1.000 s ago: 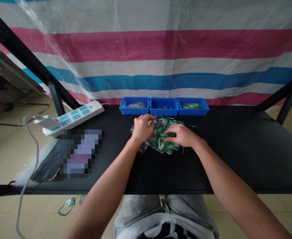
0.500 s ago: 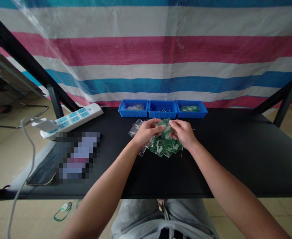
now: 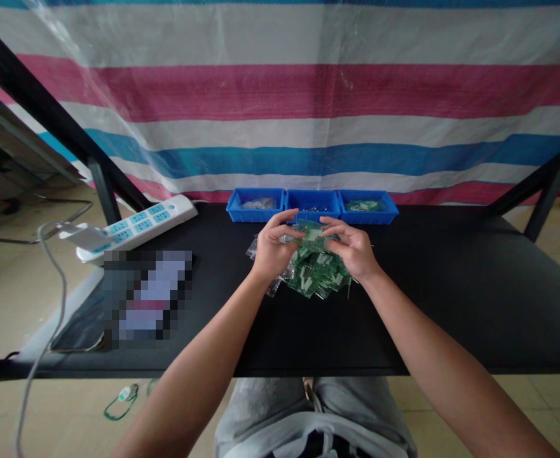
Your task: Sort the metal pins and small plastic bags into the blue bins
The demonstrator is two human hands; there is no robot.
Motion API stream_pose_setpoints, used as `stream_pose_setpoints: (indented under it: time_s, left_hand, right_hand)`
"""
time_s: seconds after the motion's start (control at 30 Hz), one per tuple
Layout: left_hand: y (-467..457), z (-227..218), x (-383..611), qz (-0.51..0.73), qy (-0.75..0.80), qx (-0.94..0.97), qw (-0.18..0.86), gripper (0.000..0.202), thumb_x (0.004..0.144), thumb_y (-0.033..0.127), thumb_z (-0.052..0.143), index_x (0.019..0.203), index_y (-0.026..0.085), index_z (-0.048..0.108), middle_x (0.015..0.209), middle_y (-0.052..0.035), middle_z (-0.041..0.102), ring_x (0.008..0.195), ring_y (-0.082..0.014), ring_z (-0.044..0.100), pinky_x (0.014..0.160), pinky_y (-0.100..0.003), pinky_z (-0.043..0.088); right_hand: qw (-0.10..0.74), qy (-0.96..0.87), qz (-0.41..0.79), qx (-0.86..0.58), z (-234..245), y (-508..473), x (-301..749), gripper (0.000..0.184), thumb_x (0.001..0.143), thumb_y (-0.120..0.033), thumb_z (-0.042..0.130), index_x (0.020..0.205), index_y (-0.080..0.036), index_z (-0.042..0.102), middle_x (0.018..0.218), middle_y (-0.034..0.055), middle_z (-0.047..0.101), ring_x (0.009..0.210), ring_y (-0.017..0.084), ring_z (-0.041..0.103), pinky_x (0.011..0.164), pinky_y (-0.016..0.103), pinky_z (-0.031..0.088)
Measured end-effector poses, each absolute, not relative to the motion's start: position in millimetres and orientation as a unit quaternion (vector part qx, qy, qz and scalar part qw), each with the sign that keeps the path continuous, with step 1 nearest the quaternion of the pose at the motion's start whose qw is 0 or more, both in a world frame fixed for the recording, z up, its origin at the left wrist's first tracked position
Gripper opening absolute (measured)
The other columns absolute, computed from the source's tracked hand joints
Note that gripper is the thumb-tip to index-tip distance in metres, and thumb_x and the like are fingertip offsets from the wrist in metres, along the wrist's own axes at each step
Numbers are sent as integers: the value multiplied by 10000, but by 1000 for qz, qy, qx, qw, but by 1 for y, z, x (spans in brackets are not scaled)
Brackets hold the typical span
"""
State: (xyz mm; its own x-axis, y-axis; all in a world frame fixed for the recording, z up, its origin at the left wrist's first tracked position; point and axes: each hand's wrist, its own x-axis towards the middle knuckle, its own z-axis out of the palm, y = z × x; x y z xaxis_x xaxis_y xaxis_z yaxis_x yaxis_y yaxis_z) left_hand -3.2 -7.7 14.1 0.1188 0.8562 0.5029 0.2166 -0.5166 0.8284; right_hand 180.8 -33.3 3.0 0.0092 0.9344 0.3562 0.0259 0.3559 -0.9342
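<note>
Between my two hands is a small green-tinted plastic bag [image 3: 314, 230], upright above the pile. My left hand [image 3: 276, 245] pinches its left edge, with the index finger stretched out over the top. On the other edge my right hand [image 3: 352, 247] pinches in the same way, thumb and fingers close together. Below lies a heap of small green bags [image 3: 318, 275], several with pale slips or thin pieces showing. Clear plastic bags [image 3: 280, 280] lie partly under my left hand. My fingers hide the bag's side edges.
Behind the heap stand three blue bins: the left bin [image 3: 255, 215] with clear bags, the middle bin [image 3: 303, 216] with small metal pieces, the right bin [image 3: 369, 218] with green bags. A power strip [image 3: 141, 229] and a blurred-out item [image 3: 153, 296] lie left on the black table [image 3: 451, 286].
Both hands have risen slightly and their index fingers have stretched upward. The green bag between them now stands more upright, nearer the bins.
</note>
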Motion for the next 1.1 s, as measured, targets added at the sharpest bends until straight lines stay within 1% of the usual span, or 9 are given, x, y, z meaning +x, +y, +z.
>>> stream_pose_setpoints:
  time_s: [0.13,0.23,0.37,0.5,0.6,0.73,0.83,0.97,1.1]
  left_hand:
    - [-6,14,-4,573,408,666,247,156,628,60,607,634,199,678,1299,-38,578,1108,-205,582,973,-391,476]
    - [-4,13,-4,555,416,658,293,116,637,89,631,673,191,672,1189,-52,651,1077,-212,607,968,-393,476]
    - [-4,9,-3,523,401,661,358,95,666,132,631,735,183,672,1032,-62,710,989,-206,648,928,-366,495]
    - [-4,8,-4,508,379,697,336,108,671,120,635,724,203,682,1123,-54,683,1073,-209,621,970,-354,470]
    - [-2,7,-6,493,385,715,312,202,675,151,678,865,212,700,1187,-56,651,1103,-210,604,987,-352,455]
    - [5,8,-13,478,463,700,261,362,677,195,708,1035,216,662,1155,-56,654,1079,-215,601,963,-362,455]
    - [9,8,-18,476,501,679,249,325,694,208,695,1017,206,658,1093,-51,666,1029,-208,610,927,-351,464]
    - [10,9,-20,474,516,672,240,289,695,208,690,983,192,668,1027,-47,673,974,-198,616,899,-334,465]
    - [10,8,-19,459,512,686,237,266,696,209,690,960,182,684,963,-45,677,908,-188,625,849,-320,471]
  right_hand:
    - [596,-612,279,-438,5,-36,183,157,711,-255,684,862,-215,672,1213,95,609,1059,249,611,700,327,527]
    - [565,-657,191,-461,7,-39,184,252,731,-254,660,982,-228,669,1058,88,661,927,225,630,688,334,518]
    - [527,-667,307,-428,9,-45,183,422,748,-273,646,1167,-227,611,871,44,698,746,184,637,636,316,512]
    - [521,-630,425,-389,8,-45,183,351,716,-330,662,1047,-212,669,961,63,709,799,203,648,602,299,503]
    - [538,-606,442,-384,5,-39,189,331,708,-345,643,1007,-207,684,927,56,717,774,204,648,582,297,489]
    - [574,-599,364,-423,0,-28,205,315,710,-325,614,990,-201,688,886,45,710,761,198,636,614,311,485]
    - [575,-604,255,-489,-2,-19,220,346,699,-296,603,1023,-208,683,993,60,701,878,227,635,670,330,490]
    - [567,-607,137,-540,-9,-6,241,503,669,-252,584,1167,-208,641,1186,93,651,1020,259,600,719,347,493]
    - [535,-570,95,-616,-18,2,253,575,645,-220,564,1213,-162,627,1151,127,670,889,244,610,677,352,491]
